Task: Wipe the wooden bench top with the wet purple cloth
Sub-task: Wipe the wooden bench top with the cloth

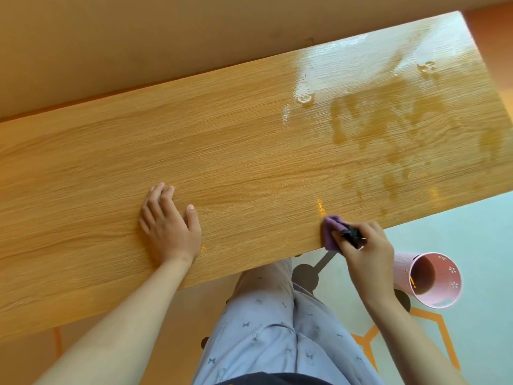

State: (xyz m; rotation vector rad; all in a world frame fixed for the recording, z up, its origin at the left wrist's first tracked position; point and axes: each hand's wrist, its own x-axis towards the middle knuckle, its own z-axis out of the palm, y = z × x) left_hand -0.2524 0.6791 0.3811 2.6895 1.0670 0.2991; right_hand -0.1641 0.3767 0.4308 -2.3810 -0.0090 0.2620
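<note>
Purple cloth (331,231) bunched in right hand (363,245), bench edge (249,262)

Bright, warm daylight fills the room, coming from about one o'clock. It throws white glare off the wet patch (347,68) of the bench top (194,151) toward the far right end, washing out the grain there. Shadows are soft and faint. The wide lens bends the bench's straight edges. Detail is slightly soft all over, most at the corners.
</note>
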